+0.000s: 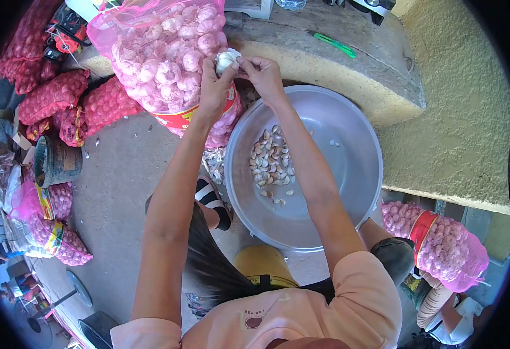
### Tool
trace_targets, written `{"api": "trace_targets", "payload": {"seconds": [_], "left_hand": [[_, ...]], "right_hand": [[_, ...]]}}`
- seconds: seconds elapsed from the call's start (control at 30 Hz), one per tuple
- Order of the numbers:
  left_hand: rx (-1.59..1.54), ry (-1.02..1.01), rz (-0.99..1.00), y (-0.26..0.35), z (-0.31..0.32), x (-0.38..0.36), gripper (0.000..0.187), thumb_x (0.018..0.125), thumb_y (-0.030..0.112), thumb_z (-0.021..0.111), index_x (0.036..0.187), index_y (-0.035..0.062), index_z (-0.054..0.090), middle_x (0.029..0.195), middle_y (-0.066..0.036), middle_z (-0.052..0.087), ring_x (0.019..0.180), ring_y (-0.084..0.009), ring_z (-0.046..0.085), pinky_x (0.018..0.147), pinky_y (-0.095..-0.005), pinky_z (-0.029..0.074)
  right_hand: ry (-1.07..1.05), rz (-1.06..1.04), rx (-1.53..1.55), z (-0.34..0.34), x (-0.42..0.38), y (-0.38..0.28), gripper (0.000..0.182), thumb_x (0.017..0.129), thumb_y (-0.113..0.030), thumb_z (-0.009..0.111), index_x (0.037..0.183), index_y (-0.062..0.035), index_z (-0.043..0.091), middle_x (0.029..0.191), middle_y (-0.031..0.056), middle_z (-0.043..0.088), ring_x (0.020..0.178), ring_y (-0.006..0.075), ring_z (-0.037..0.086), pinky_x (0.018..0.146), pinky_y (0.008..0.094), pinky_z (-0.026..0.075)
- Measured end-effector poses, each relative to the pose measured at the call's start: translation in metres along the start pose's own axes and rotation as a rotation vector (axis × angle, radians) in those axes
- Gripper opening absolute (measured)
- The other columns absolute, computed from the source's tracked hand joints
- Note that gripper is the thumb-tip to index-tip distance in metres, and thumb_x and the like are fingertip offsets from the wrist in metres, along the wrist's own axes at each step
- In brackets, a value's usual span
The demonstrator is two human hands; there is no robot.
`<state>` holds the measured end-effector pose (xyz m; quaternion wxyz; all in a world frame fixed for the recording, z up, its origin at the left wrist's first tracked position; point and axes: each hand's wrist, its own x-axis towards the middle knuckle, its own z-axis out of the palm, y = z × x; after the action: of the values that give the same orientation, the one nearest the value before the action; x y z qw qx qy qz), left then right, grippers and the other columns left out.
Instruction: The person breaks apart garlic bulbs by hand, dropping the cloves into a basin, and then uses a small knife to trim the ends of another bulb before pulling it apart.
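A white garlic bulb (227, 60) is held up between both hands, over the right edge of an open pink mesh sack of garlic (167, 64). My left hand (215, 87) has its thumb and fingers closed round the bulb's left side. From the right, my right hand (260, 74) pinches at the bulb's papery skin; its fingertips are close to my left thumb. Below my right forearm stands a wide grey basin (348, 157), with many loose garlic cloves (270, 163) gathered on its left side.
A green cutter (335, 45) lies on the stone ledge (377, 58). Red sacks (54, 98) and a dark bucket (60, 161) stand at left. Another garlic sack (441, 244) is at right, near a person (455, 320). A yellow bucket (263, 262) sits between the legs.
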<state>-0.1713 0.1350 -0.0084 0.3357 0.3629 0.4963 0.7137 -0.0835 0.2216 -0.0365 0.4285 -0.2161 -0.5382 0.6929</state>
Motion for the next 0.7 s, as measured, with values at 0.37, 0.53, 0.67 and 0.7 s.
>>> {"api": "trace_targets", "payload": {"seconds": [0.37, 0.53, 0.67, 0.7], "left_hand": [[0.031, 0.037, -0.067, 0.007, 0.004, -0.002, 0.033, 0.092, 0.021, 0.061, 0.117, 0.0025, 0.048, 0.107, -0.005, 0.057, 0.096, -0.0101, 0.055, 0.083, -0.0258, 0.049], [0.082, 0.06, -0.078, 0.007, 0.001, -0.002, 0.033, 0.093, 0.022, 0.059, 0.116, -0.0001, 0.05, 0.11, -0.007, 0.058, 0.095, -0.0117, 0.058, 0.081, -0.0284, 0.051], [-0.029, 0.059, -0.086, 0.006, -0.002, -0.003, 0.035, 0.096, 0.023, 0.053, 0.119, -0.0024, 0.048, 0.109, -0.009, 0.058, 0.093, -0.015, 0.06, 0.082, -0.032, 0.053], [-0.091, 0.036, -0.093, 0.006, -0.003, -0.002, 0.037, 0.096, 0.022, 0.052, 0.121, -0.0039, 0.046, 0.107, -0.01, 0.057, 0.092, -0.0164, 0.06, 0.082, -0.0335, 0.054]], "right_hand": [[0.154, -0.317, -0.33, 0.006, 0.0, -0.007, 0.012, 0.084, -0.006, 0.062, 0.085, 0.0042, 0.068, 0.066, 0.0071, 0.067, 0.062, 0.0049, 0.058, 0.055, 0.024, 0.047], [0.22, -0.316, -0.391, 0.018, -0.003, -0.015, 0.013, 0.084, -0.006, 0.061, 0.077, 0.0044, 0.065, 0.065, 0.0087, 0.066, 0.058, 0.0094, 0.061, 0.055, 0.0269, 0.049], [0.27, -0.348, -0.519, 0.012, 0.007, 0.003, 0.014, 0.083, -0.008, 0.062, 0.077, 0.0036, 0.065, 0.066, 0.0105, 0.066, 0.058, 0.0123, 0.062, 0.055, 0.0288, 0.049], [0.304, -0.339, -0.483, 0.009, 0.011, 0.01, 0.015, 0.083, -0.009, 0.062, 0.077, 0.0037, 0.065, 0.066, 0.0104, 0.065, 0.059, 0.012, 0.062, 0.055, 0.029, 0.049]]}}
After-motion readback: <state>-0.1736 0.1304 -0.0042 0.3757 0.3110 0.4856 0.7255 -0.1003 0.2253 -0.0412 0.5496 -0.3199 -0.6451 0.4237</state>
